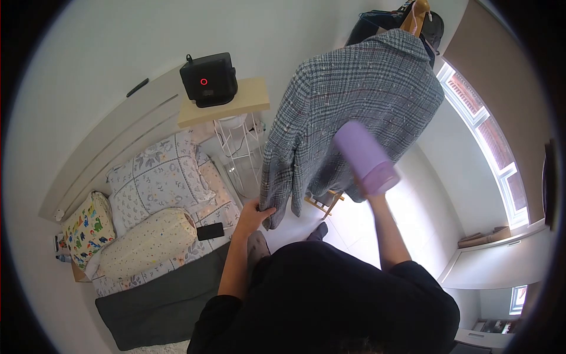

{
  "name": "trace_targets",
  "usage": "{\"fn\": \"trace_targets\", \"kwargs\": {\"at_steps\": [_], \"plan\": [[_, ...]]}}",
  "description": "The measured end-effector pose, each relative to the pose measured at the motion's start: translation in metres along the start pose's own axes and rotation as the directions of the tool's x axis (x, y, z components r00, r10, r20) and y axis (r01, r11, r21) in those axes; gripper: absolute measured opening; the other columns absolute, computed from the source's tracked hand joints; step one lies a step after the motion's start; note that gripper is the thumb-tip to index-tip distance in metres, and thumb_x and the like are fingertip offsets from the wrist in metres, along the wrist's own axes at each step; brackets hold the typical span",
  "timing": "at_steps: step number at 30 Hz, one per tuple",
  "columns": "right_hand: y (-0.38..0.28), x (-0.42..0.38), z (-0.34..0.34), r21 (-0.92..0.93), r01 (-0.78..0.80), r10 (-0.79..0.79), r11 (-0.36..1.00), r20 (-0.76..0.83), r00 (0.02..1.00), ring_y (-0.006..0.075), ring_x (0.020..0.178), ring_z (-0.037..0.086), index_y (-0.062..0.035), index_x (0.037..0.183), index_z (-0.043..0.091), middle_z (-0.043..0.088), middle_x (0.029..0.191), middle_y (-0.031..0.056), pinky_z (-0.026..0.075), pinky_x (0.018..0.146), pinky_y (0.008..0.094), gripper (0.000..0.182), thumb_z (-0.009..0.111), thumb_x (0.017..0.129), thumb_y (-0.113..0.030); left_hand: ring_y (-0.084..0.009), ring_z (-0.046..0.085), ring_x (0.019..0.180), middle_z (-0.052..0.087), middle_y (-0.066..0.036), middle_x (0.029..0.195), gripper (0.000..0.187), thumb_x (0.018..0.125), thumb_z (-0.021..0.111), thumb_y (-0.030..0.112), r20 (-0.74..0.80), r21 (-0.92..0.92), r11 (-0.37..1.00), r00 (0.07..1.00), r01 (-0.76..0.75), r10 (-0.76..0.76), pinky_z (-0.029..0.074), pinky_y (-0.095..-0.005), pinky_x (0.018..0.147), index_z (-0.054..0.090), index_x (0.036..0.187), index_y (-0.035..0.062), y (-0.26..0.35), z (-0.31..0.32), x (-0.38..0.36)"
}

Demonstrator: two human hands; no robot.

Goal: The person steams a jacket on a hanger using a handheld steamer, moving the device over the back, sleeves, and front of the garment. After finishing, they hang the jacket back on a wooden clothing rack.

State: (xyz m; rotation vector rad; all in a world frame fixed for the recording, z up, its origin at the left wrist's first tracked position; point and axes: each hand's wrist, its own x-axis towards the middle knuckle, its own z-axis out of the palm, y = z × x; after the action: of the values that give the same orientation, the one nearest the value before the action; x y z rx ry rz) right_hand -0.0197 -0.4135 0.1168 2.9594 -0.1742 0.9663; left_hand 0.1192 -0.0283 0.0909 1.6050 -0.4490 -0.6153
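Observation:
A grey checked tweed jacket (359,88) hangs from a wooden hanger (417,16), its sleeve falling toward me. My left hand (252,218) is closed on the cuff end of that sleeve, thumb on top of the cloth. A lilac cylinder (361,148), slightly blurred, is in my right hand (372,193) and overlaps the lower part of the jacket. Most of my right fingers are hidden behind the cylinder. I cannot tell what kind of device or container it is.
To the left stands a bed with a patterned pillow (159,174), a bolster (147,242) and a black phone (210,230). A black box-shaped device (209,79) sits on a pale shelf (253,94). Behind the jacket is a wooden stand (333,206); a window (489,133) is at right.

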Motion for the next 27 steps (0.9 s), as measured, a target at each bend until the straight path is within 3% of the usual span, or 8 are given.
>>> {"fn": "trace_targets", "kwargs": {"at_steps": [6, 10, 12, 19, 22, 24, 26, 27], "plan": [[-0.111, -0.03, 0.003, 0.415, -0.095, 0.008, 0.905, 0.205, 0.979, 0.0346, 0.117, 0.049, -0.0064, 0.119, 0.059, 0.056, 0.122, 0.0157, 0.036, 0.1, 0.0456, 0.043, 0.06, 0.077, -0.012, -0.0148, 0.06, 0.085, 0.067, -0.011, 0.094, 0.033, 0.081, 0.07, 0.013, -0.125, 0.001, 1.0, 0.992, 0.019, -0.019, 0.046, -0.0299, 0.078, 0.061, 0.108, -0.003, -0.034, 0.004, 0.01], [-0.086, -0.033, 0.01, 0.313, 0.062, -0.12, 0.948, 0.17, 0.978, 0.0346, 0.115, 0.051, -0.0039, 0.12, 0.057, 0.056, 0.122, 0.0176, 0.038, 0.098, 0.0455, 0.041, 0.055, 0.081, -0.018, -0.0175, 0.061, 0.089, 0.066, -0.011, 0.097, 0.037, 0.082, 0.069, 0.016, -0.115, -0.098, 0.994, 0.993, -0.037, 0.025, 0.047, -0.0312, 0.081, 0.058, 0.111, -0.0043, -0.034, 0.003, 0.006], [-0.054, -0.024, 0.016, 0.083, -0.022, 0.005, 0.996, 0.199, 0.98, 0.0311, 0.098, 0.057, -0.0092, 0.11, 0.062, 0.062, 0.106, 0.0114, 0.046, 0.084, 0.0431, 0.033, 0.06, 0.077, -0.011, -0.0183, 0.062, 0.09, 0.066, -0.012, 0.099, 0.039, 0.082, 0.068, 0.017, -0.075, -0.117, 0.992, 0.996, -0.054, 0.046, 0.047, -0.0314, 0.082, 0.057, 0.113, -0.0045, -0.027, 0.0, -0.002], [0.007, 0.042, -0.041, 0.207, -0.304, 0.339, 0.93, -0.166, 0.926, 0.0188, 0.057, 0.054, -0.0072, 0.086, 0.062, 0.053, 0.063, 0.0029, 0.042, 0.051, 0.0345, 0.013, 0.058, 0.086, -0.019, -0.0208, 0.06, 0.099, 0.063, -0.013, 0.111, 0.05, 0.082, 0.068, 0.017, -0.047, 0.182, 0.976, 0.992, 0.121, -0.114, 0.045, -0.0328, 0.09, 0.049, 0.124, -0.0045, -0.019, -0.003, -0.011], [0.006, 0.036, -0.031, 0.343, -0.386, 0.425, 0.856, -0.043, 0.904, 0.0218, 0.076, 0.06, -0.007, 0.096, 0.063, 0.062, 0.082, 0.0066, 0.047, 0.065, 0.0353, 0.016, 0.058, 0.086, -0.019, -0.0218, 0.06, 0.1, 0.063, -0.013, 0.111, 0.051, 0.083, 0.068, 0.017, -0.151, -0.066, 0.998, 0.988, 0.008, -0.017, 0.045, -0.0333, 0.091, 0.049, 0.124, -0.0045, -0.053, 0.002, -0.005], [-0.002, 0.006, -0.004, -0.104, 0.066, -0.083, 0.992, -0.171, 0.982, 0.0258, 0.105, 0.057, -0.0071, 0.111, 0.061, 0.06, 0.112, 0.0117, 0.045, 0.087, 0.038, 0.027, 0.056, 0.085, -0.015, -0.0221, 0.06, 0.1, 0.063, -0.013, 0.111, 0.051, 0.083, 0.068, 0.018, -0.189, -0.191, 0.979, 0.981, -0.071, 0.034, 0.045, -0.0332, 0.091, 0.049, 0.124, -0.0044, -0.057, 0.003, -0.003], [0.012, -0.061, 0.072, -0.075, -0.051, 0.081, 0.996, 0.499, 0.863, 0.0311, 0.124, 0.044, -0.0066, 0.123, 0.056, 0.049, 0.132, 0.0148, 0.035, 0.102, 0.0422, 0.041, 0.055, 0.082, -0.011, -0.0206, 0.06, 0.099, 0.063, -0.013, 0.11, 0.048, 0.082, 0.07, 0.019, -0.163, -0.075, 0.997, 0.987, -0.007, -0.006, 0.045, -0.0325, 0.09, 0.053, 0.119, -0.0044, -0.044, 0.003, -0.006], [-0.048, -0.027, 0.036, -0.075, -0.052, 0.083, 0.996, 0.5, 0.862, 0.0311, 0.124, 0.044, -0.0066, 0.123, 0.056, 0.049, 0.132, 0.0148, 0.035, 0.102, 0.0422, 0.041, 0.055, 0.082, -0.011, -0.0206, 0.06, 0.099, 0.063, -0.013, 0.11, 0.048, 0.082, 0.07, 0.019, -0.162, -0.076, 0.997, 0.987, -0.005, -0.007, 0.045, -0.0325, 0.09, 0.053, 0.119, -0.0044, -0.036, 0.003, -0.008]]}}
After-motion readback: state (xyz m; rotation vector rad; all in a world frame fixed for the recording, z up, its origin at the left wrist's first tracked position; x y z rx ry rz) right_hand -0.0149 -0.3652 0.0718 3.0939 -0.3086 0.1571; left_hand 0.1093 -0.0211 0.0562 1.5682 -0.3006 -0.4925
